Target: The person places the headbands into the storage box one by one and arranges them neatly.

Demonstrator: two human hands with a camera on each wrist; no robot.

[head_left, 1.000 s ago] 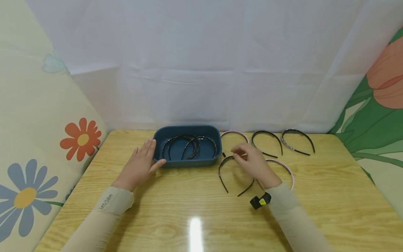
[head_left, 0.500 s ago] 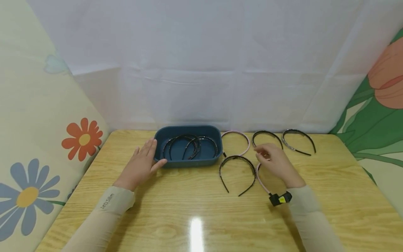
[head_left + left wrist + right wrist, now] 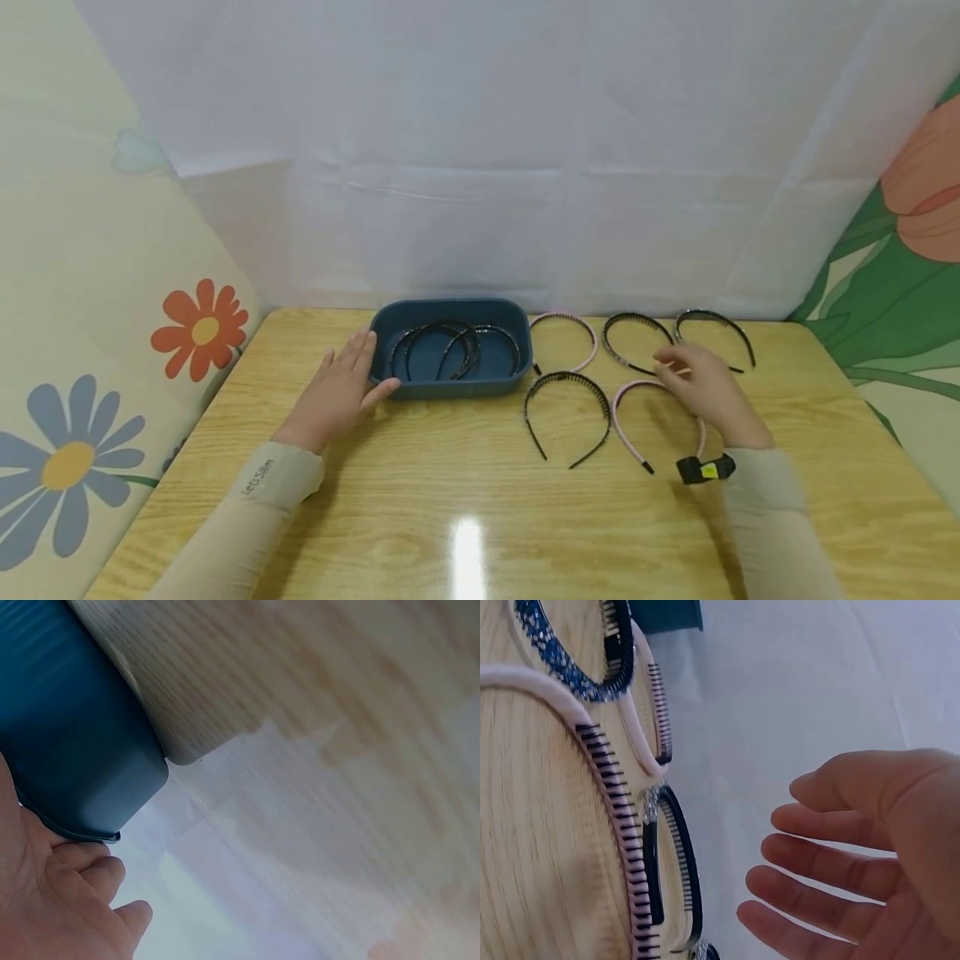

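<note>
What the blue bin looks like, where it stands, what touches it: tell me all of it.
The blue bin is an open-topped, plastic-looking rectangle with rounded corners and a smooth rim. It stands upright on the wooden table, toward its far edge. Dark, overlapping headbands lie inside. The left grip rests against its left end, thumb at the near corner.

From here I see a wood-grained counter (image 3: pixel 405 492) with a streak of glare (image 3: pixel 468 558), a creased white cloth (image 3: pixel 450 125) behind it, a left floral panel (image 3: pixel 67 225) bearing a red flower (image 3: pixel 203 331) and a blue-grey flower (image 3: pixel 67 467) (each yellow-centred), and a right floral panel (image 3: pixel 930 417) with a coral tulip (image 3: pixel 930 208).
</note>
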